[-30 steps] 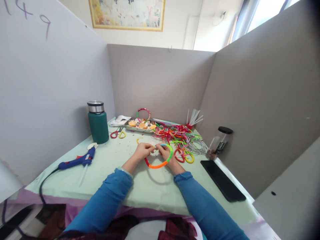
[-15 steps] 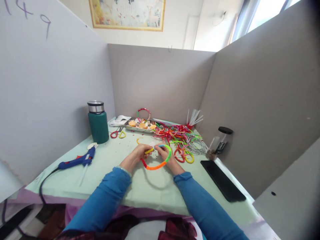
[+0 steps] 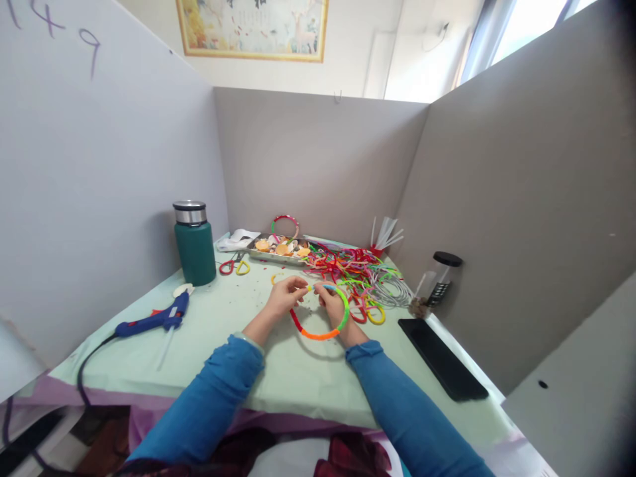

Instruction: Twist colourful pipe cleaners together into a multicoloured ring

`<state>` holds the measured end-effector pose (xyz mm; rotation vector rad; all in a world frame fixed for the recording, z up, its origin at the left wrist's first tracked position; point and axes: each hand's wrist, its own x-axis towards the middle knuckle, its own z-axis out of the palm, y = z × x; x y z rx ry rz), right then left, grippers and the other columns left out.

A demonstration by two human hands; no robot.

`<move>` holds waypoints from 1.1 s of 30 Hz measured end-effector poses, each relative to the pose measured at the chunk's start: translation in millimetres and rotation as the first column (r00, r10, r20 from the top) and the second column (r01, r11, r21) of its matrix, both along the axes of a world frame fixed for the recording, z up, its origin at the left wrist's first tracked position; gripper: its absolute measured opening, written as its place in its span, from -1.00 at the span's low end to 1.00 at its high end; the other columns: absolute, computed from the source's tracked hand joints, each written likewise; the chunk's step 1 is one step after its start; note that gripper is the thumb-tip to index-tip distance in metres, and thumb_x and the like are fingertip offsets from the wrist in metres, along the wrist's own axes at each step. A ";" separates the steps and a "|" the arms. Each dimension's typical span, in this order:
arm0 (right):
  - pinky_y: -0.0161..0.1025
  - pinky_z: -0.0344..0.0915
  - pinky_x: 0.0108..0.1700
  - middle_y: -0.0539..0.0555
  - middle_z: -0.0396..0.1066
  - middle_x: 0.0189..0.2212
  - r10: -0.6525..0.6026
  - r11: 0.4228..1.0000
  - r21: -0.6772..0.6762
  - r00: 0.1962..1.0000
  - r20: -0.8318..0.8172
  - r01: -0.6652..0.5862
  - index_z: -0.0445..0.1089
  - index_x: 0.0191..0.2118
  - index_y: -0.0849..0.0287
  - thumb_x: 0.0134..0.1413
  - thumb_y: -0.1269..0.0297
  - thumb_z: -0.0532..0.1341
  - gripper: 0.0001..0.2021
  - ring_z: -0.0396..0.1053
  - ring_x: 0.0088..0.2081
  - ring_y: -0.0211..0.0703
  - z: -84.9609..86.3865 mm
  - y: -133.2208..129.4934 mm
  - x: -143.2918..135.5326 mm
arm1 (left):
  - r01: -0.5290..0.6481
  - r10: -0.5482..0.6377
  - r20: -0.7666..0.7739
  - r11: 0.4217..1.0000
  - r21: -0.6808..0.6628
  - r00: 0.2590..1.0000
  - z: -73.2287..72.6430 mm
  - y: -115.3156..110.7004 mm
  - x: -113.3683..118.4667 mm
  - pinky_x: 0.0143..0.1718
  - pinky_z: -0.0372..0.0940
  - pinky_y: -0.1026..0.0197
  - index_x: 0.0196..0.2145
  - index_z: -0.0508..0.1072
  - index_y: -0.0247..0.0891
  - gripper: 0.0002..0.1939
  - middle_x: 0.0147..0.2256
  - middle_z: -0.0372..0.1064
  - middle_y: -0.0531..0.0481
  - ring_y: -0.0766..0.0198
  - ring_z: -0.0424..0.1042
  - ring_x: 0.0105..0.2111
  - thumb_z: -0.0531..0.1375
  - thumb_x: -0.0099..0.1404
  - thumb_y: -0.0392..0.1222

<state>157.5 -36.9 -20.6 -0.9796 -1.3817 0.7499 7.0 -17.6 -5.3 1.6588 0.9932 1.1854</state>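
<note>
A ring wrapped in coloured bands (image 3: 320,336), red, orange, green and blue, hangs between my hands above the table. My right hand (image 3: 332,305) is closed on its blue upper part, at the right. My left hand (image 3: 288,295) pinches a small yellow piece (image 3: 309,288) at the top, close to the right fingertips. The ring's red end passes just below my left fingers. Behind my right hand lie scissors with red and yellow handles (image 3: 376,314).
A green bottle (image 3: 195,252) and a blue glue gun (image 3: 154,322) are on the left. A tray (image 3: 278,257), a heap of pipe cleaners (image 3: 342,262) and a second ring (image 3: 285,217) lie at the back. On the right are a black phone (image 3: 442,361) and a clear jar (image 3: 440,278).
The ring has shifted slightly right. My left hand has risen and turned, its fingers now stretched towards the right hand; less of the yellow strip shows.
</note>
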 end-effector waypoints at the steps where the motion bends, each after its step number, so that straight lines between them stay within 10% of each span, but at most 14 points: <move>1: -0.33 0.07 -0.53 -0.06 0.16 -0.68 0.003 1.000 -0.009 1.000 -0.004 -0.003 0.31 -0.50 0.17 -0.05 0.00 0.11 -0.69 0.11 -0.60 -0.30 -0.8 0.9 0.2 | -0.021 0.022 -0.023 0.999 0.048 1.000 -1.2 0.5 0.3 -0.60 0.21 0.34 -0.32 0.38 -0.31 -0.68 -0.41 0.38 -0.02 0.38 0.33 -0.56 0.22 -0.01 -0.06; 10: -0.34 0.03 -0.56 -0.06 0.18 -0.69 -0.001 0.999 -0.052 1.000 -0.020 0.000 0.31 -0.53 0.18 -0.06 0.01 0.12 -0.69 0.10 -0.62 -0.32 -2.3 3.0 0.1 | -0.046 0.153 -0.226 0.908 0.417 0.962 -5.8 2.1 -2.8 -0.33 0.25 0.27 -0.31 0.52 -0.21 -0.82 -0.29 0.43 -0.08 0.29 0.38 -0.35 0.16 0.12 -0.19; 33: -0.34 0.08 -0.52 -0.03 0.22 -0.67 -0.002 1.000 0.030 0.994 0.110 -0.001 0.40 -0.52 0.21 -0.12 0.13 0.13 -0.76 0.15 -0.59 -0.29 2.4 -1.8 -2.7 | -0.019 0.176 -0.407 0.932 0.362 0.896 -10.0 3.2 -1.6 -0.44 0.09 0.30 -0.46 0.49 -0.24 -0.81 -0.49 0.40 -0.01 0.33 0.28 -0.49 0.12 0.11 -0.13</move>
